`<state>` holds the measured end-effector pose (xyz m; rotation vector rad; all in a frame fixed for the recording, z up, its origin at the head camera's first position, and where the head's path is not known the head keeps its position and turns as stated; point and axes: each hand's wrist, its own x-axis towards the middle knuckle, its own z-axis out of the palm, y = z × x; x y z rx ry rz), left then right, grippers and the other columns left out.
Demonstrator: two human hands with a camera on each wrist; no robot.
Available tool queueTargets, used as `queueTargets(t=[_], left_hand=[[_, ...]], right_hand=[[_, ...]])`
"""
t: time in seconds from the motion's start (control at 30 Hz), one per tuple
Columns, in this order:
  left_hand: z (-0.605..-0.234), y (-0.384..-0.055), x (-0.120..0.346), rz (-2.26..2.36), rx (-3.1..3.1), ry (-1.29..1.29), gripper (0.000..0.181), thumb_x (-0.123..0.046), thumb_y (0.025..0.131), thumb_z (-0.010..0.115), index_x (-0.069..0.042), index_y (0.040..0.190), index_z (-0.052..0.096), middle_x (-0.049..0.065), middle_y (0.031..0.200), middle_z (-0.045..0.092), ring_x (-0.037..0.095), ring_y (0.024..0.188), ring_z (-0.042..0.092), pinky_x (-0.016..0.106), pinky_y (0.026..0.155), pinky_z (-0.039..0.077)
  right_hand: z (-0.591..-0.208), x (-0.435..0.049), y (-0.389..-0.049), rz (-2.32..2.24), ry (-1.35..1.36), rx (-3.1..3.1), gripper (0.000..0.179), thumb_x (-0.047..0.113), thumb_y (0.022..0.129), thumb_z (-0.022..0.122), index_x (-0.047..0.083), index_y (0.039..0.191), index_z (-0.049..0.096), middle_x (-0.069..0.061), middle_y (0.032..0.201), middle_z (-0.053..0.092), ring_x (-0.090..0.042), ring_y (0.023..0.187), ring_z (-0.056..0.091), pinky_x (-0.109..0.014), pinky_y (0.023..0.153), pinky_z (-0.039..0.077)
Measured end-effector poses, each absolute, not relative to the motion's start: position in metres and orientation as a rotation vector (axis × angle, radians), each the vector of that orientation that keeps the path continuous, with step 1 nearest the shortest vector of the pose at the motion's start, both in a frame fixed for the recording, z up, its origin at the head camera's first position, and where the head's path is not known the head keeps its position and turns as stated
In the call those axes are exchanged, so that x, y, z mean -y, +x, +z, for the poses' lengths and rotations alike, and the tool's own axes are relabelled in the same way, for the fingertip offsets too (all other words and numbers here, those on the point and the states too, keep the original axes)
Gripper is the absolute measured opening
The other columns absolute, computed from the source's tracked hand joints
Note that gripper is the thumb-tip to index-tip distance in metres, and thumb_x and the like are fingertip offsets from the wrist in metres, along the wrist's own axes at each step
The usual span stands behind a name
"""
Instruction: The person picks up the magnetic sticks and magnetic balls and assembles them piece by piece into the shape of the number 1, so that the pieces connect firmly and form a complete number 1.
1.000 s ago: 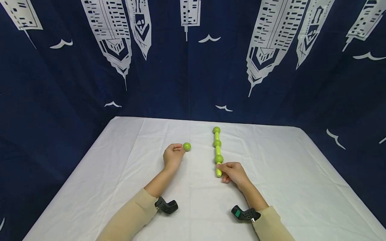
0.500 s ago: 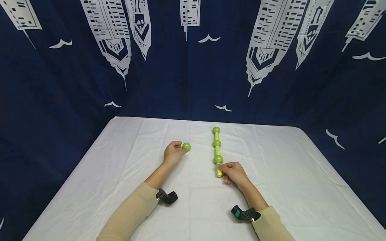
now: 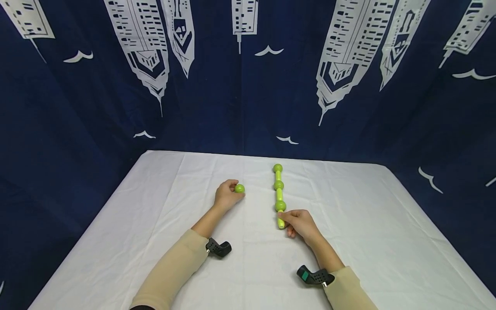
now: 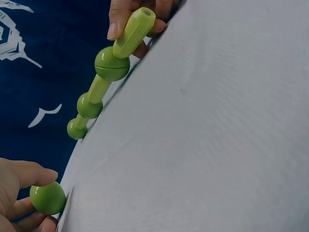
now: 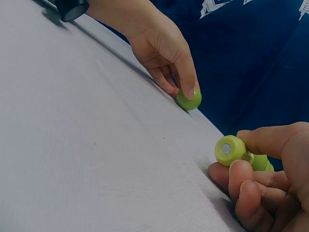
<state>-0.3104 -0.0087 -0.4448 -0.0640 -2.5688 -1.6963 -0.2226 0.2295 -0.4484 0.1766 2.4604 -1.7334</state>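
Note:
My left hand [image 3: 227, 196] has its thumb and fingers around a loose green ball [image 4: 48, 198] on the white cloth. In the right wrist view its thumb lies against the ball. To the right, a straight chain of green balls [image 3: 278, 185] and lighter green rods [image 3: 279, 194] lies pointing away from me. My right hand [image 3: 303, 224] pinches the rod at the chain's near end between thumb and fingers. That rod's free end [image 5: 226, 149] shows a round grey metal spot, like a magnet, in the right wrist view.
A white cloth [image 3: 248, 267] with light creases covers the table. Behind it hangs a dark blue curtain [image 3: 217, 112] printed with white buildings and birds. Each sleeved wrist wears a black camera, the left camera [image 3: 218, 247] and the right camera [image 3: 315, 275].
My left hand has shifted forward and right, its thumb coming round the near side of the loose ball and its fingers round the far side. The right hand and the chain stay in place.

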Motion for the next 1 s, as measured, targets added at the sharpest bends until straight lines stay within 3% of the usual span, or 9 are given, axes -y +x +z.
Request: queueTargets(t=[0.3,0.6,1.0], left_hand=[[-0.4508,-0.3148,0.0072,-1.631,2.570,-0.091,0.045,-0.004,0.076,0.077,0.002,0.119,0.065,0.014,0.107,0.066,0.026,0.098,0.060,0.036,0.086,0.050],[-0.4515,-0.3169,0.0085,-1.613,2.540,-0.087,0.037,-0.005,0.075,0.078,0.001,0.110,0.068,0.010,0.096,0.065,0.023,0.089,0.060,0.031,0.077,0.051],[-0.4447,-0.3101,0.0086,-1.614,2.582,-0.073,0.038,-0.007,0.078,0.078,0.001,0.114,0.067,0.012,0.101,0.065,0.025,0.093,0.059,0.036,0.083,0.051]], right_hand=[[-0.4495,-0.2294,-0.2189,-1.782,0.116,-2.458,0.030,0.025,0.089,0.068,-0.001,0.073,0.066,0.001,0.052,0.053,-0.005,0.040,0.045,-0.018,0.038,0.040],[-0.4490,-0.2283,-0.2213,-1.736,0.204,-2.472,0.030,0.023,0.091,0.068,-0.003,0.077,0.066,-0.001,0.053,0.053,-0.006,0.040,0.044,-0.019,0.038,0.039],[-0.4493,-0.2270,-0.2209,-1.732,0.222,-2.469,0.029,0.022,0.091,0.067,-0.002,0.075,0.066,-0.001,0.053,0.054,-0.008,0.040,0.044,-0.019,0.039,0.039]])
